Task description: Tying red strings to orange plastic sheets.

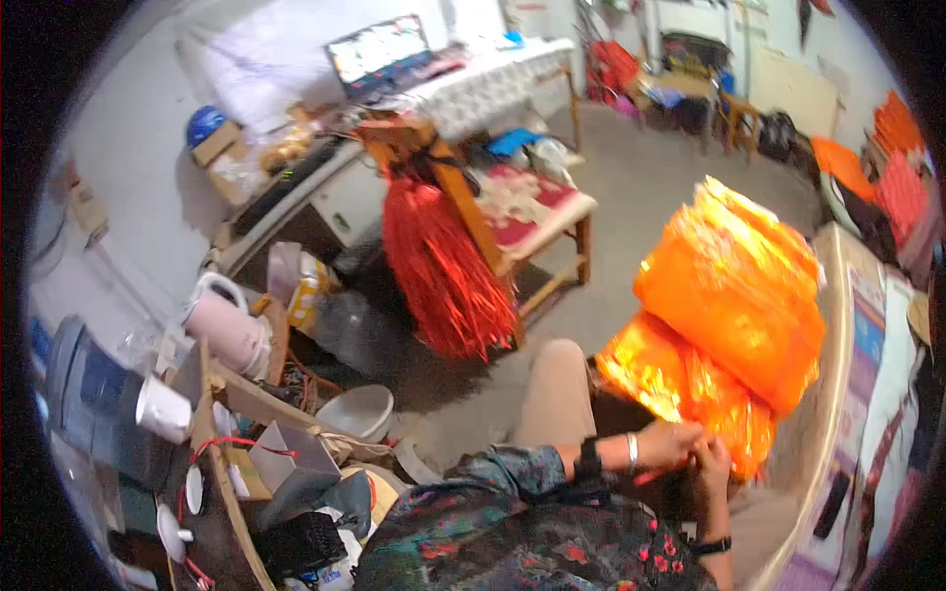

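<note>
Above my lap lies a folded stack of shiny orange foil sheets [734,286], its lower part hanging toward me. At its bottom edge my left hand [670,443] and my right hand [711,465] meet, fingers pinched together. A short red strand [648,479] shows just below my left hand. What exactly the fingertips hold is too small to make out. Ahead and to the left, a thick bundle of red shiny strips [443,266] hangs from the back of a wooden chair [463,192], apart from both hands.
To my left, a shelf edge [236,483] carries a white mug [164,409] and a pink kettle [227,330]. A white basin [357,412] stands on the floor. Close on my right runs a padded bed edge [833,325]. A desk [493,84] with a monitor [379,54] stands ahead.
</note>
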Demonstrator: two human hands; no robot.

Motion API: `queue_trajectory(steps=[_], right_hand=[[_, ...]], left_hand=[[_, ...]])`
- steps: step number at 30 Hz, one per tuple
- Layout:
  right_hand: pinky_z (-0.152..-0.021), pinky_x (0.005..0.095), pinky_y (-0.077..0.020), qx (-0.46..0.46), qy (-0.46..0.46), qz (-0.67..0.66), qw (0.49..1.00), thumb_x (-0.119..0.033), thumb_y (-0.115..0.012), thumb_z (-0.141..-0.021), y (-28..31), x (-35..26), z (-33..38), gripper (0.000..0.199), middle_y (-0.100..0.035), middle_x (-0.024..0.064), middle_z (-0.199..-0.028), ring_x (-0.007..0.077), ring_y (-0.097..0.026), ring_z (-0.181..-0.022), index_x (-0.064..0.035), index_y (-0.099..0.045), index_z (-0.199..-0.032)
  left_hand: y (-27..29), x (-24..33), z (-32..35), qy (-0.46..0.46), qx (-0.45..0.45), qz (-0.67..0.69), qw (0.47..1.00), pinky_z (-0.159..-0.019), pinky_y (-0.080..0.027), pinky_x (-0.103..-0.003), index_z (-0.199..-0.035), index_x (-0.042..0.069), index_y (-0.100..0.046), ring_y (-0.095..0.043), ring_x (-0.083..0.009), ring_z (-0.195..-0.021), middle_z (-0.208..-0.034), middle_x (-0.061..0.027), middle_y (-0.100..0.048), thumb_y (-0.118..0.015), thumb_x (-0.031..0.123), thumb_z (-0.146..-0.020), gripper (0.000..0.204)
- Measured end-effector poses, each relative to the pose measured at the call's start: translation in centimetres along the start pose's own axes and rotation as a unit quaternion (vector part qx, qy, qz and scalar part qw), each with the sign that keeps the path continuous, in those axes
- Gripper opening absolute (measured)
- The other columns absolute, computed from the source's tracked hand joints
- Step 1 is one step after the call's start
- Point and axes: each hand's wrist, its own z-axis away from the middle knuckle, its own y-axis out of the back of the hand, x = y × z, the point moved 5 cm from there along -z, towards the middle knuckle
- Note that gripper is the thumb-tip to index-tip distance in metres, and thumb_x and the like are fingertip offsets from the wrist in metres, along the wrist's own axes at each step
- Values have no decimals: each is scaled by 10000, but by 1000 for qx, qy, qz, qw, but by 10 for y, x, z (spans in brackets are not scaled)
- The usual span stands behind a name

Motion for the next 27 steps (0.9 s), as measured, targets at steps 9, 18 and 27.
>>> queue_trajectory(steps=[9,18,27], right_hand=[[-386,162,-261,72,-73,-101,990,-110,-540,-808,29,23,34,75,-411,-55,-572,25,-348,-446,-93,-467,-802],[-556,362,-452,228,40,582,780,-169,-579,-713,66,-78,-13,136,-582,159,-662,292,-581,-624,-40,-587,-755],[-589,416,-452,61,-22,693,718,-335,-617,-656,5,-14,-89,298,-582,186,-676,339,-576,-660,-42,-617,-716]], left_hand=[[-48,-57,38,194,-67,234,950,-469,-385,-254,-635,15,-499,-452,-100,-513,-550,-20,-465,-486,123,-804,201],[-61,-148,1,513,81,484,704,-370,-434,-268,-836,25,-472,-505,-140,-483,-644,-93,-513,-438,176,-851,156],[-112,-191,-21,509,101,624,583,-341,-236,-204,-707,105,-503,-325,-74,-372,-541,11,-480,-432,147,-811,133]])
